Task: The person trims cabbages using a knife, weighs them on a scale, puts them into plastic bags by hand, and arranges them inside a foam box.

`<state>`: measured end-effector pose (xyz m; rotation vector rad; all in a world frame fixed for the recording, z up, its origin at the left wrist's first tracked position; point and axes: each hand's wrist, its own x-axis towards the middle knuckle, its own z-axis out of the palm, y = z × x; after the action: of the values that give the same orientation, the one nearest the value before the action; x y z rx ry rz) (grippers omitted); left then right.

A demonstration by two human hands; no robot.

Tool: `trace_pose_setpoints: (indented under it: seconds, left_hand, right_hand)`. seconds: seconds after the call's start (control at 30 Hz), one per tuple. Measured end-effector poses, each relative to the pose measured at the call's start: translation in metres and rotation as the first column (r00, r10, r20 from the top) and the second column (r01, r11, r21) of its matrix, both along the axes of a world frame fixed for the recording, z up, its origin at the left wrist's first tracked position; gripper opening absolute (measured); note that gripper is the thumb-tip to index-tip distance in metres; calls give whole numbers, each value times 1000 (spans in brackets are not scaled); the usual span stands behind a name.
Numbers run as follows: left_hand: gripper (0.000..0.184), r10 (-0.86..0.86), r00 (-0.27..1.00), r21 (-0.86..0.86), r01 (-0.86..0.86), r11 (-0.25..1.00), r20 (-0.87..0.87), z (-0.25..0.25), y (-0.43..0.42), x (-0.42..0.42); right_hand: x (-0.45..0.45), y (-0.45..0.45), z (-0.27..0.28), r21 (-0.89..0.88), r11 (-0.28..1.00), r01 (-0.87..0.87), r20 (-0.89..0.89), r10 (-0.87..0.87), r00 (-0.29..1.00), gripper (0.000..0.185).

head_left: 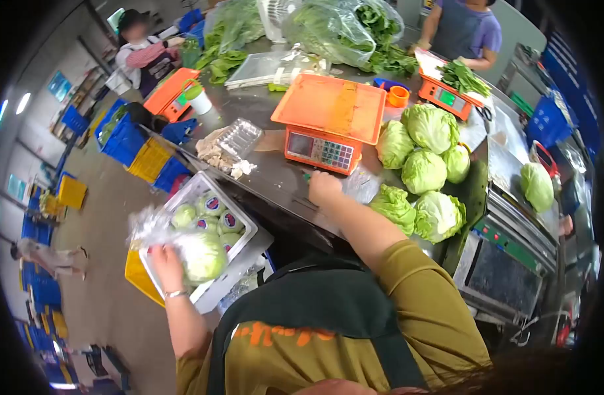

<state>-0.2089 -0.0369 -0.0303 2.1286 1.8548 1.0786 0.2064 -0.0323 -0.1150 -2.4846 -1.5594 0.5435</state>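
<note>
My left hand (165,262) is closed on the gathered plastic of a bagged lettuce (203,257), over a white foam box (248,222) at the left. Inside the box lie several wrapped heads with round labels (212,204). My right hand (324,188) rests at the table edge, just below the orange scale (320,153), its fingers curled by a small green thing that is too small to name. Clear plastic film (361,184) lies to the right of that hand. Several unwrapped lettuces (424,171) are piled farther right.
Two co-workers (147,56) stand across the table, near other orange scales (447,97). Leafy greens in large plastic bags (341,29) lie at the back. A clear plastic tray (239,138) sits left of the middle scale. Blue and yellow crates (150,159) stand at the left.
</note>
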Motion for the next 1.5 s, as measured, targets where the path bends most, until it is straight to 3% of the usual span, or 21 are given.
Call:
trace_pose_setpoints:
  seconds: [0.03,0.1,0.17,0.27,0.37,0.47,0.57,0.7,0.8,0.83,0.9,1.0,1.1,1.23,1.27,1.33,1.37,1.4,1.43,1.47,1.5]
  left_hand:
    - [10,18,1000,-50,-18,999,-4,5,-1,24]
    - [9,-50,877,-136,131,982,478,6,-8,76]
    - [5,-136,708,-72,256,964,693,-1,-4,120]
    - [10,-131,584,-143,399,906,801,0,5,174]
    - [10,-202,348,7,490,872,916,-9,16,229]
    - [12,-164,354,-43,511,859,921,-15,32,264]
    - [11,-118,298,-90,600,795,947,-14,35,283]
    - [14,-155,442,-260,738,622,884,-33,42,293]
    - [16,-325,654,-475,736,482,683,-21,38,291]
    - [16,-350,739,-573,670,472,575,-5,32,291]
    - [13,-387,431,-236,857,459,815,-31,29,293]
    - [17,-731,439,71,832,550,523,-39,42,291]
    - [23,-761,458,-155,885,440,459,1,38,269]
    - [30,-896,417,-317,879,356,150,-34,58,244]
    - [30,-860,441,-383,863,328,257,-27,64,234]
    - [28,-777,566,-534,762,365,277,-19,87,216]
    - [24,-590,574,-367,818,443,567,-19,85,204]
    - [20,-551,601,-251,774,582,579,-29,93,192]
    - [15,-414,459,-76,737,672,786,-13,86,185]
    - [15,-131,235,-111,789,604,963,-63,109,174]
    - [18,-285,308,-45,747,663,908,-52,106,163]
  right_hand:
    - [14,-1,1,-39,998,-57,38,59,998,28]
    - [28,-7,19,-167,966,-199,160,225,961,27]
    - [28,-17,52,-314,916,-251,259,337,905,27]
    - [32,-53,91,-646,570,-508,100,723,684,54]
    - [56,-90,64,-534,588,-607,49,739,672,60]
    - [68,-100,58,-502,572,-649,123,789,601,60]
    - [81,-111,69,-532,523,-666,-27,775,631,62]
    - [91,-110,48,-509,462,-726,-202,756,622,60]
    - [87,-76,81,-508,657,-557,103,688,718,53]
    - [83,-65,100,-273,795,-541,153,591,792,47]
    - [71,-45,94,239,782,-576,145,558,817,45]
    - [44,-19,72,357,779,-515,-173,597,783,39]
    - [34,-12,67,290,751,-593,-38,628,777,38]
    - [59,-14,89,161,796,-584,13,590,808,23]
    - [74,-12,85,127,805,-580,6,584,812,24]
    - [106,-14,72,267,787,-556,-395,616,682,17]
    - [114,-22,79,239,808,-538,-615,555,560,14]
    - [115,-28,82,246,779,-577,-645,576,503,12]
    - [116,-34,89,249,761,-599,-677,579,454,11]
    - [113,-35,97,207,590,-780,-522,741,422,13]
    - [109,-35,105,116,395,-911,-368,869,330,19]
